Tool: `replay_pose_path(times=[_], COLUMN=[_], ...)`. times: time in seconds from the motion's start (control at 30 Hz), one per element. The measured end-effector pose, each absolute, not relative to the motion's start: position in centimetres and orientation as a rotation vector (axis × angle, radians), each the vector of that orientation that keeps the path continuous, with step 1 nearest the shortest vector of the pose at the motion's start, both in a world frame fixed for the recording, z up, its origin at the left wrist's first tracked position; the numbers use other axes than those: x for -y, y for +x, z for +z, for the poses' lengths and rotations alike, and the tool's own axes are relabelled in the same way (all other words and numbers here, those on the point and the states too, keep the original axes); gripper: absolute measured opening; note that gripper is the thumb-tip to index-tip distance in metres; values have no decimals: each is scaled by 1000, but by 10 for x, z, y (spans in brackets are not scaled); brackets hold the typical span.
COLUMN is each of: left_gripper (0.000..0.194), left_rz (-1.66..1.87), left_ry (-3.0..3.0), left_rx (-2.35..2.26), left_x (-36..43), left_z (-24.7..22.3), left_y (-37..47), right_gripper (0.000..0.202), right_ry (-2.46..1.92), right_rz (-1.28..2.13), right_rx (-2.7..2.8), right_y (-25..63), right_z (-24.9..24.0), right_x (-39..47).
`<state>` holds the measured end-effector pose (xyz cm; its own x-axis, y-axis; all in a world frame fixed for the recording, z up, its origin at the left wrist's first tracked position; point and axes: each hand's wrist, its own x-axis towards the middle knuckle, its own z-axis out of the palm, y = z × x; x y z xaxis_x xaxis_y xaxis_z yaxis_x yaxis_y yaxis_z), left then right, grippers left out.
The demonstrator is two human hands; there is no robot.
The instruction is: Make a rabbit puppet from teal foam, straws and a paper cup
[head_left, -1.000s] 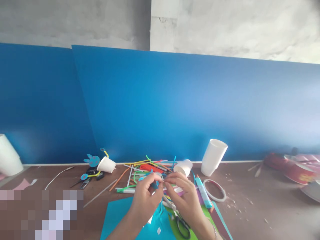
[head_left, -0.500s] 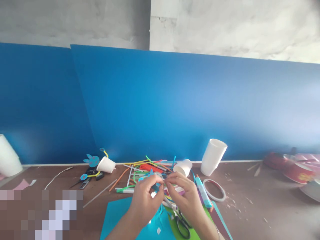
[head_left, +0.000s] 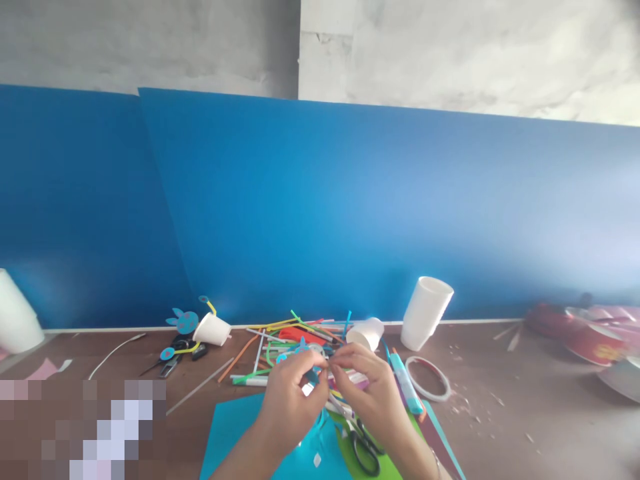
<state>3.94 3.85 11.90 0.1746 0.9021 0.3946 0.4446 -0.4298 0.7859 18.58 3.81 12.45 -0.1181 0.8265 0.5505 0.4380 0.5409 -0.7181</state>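
Observation:
My left hand (head_left: 290,400) and my right hand (head_left: 373,387) meet fingertip to fingertip above the pile of coloured drinking straws (head_left: 273,347). Both are closed in a pinch; whatever sits between the fingertips is too small and hidden to name. A bit of blue shows behind the left fingers. Under my hands lie a blue paper sheet (head_left: 235,427) and a green sheet (head_left: 393,467). Black-handled scissors (head_left: 365,453) rest on the sheets beside my right wrist, near thin blue paper scraps (head_left: 320,433).
A paper cup (head_left: 367,333) lies behind my right hand. Stacked white cups (head_left: 425,313) and a roll of tape (head_left: 427,379) stand to the right. At left, a cup (head_left: 213,330) lies by a blue paper rabbit head (head_left: 186,322). Red bowls (head_left: 593,340) sit far right.

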Motion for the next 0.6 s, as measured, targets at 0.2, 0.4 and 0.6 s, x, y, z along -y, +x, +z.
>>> replay_pose_path(times=[0.2, 0.4, 0.6], left_gripper=[14, 13, 13], left_rz=[1193, 1189, 1145], left_ry=[1939, 1890, 1851], left_rx=[-1263, -1250, -1222], left_x=[-39, -39, -39], left_z=[118, 120, 120], left_y=[39, 41, 40], right_gripper=[14, 17, 17], right_ry=[-1088, -1106, -1136], right_rz=[182, 288, 527], right_rx=[1838, 1778, 1687], right_y=[185, 184, 185], right_z=[126, 121, 121], right_x=[-35, -38, -38])
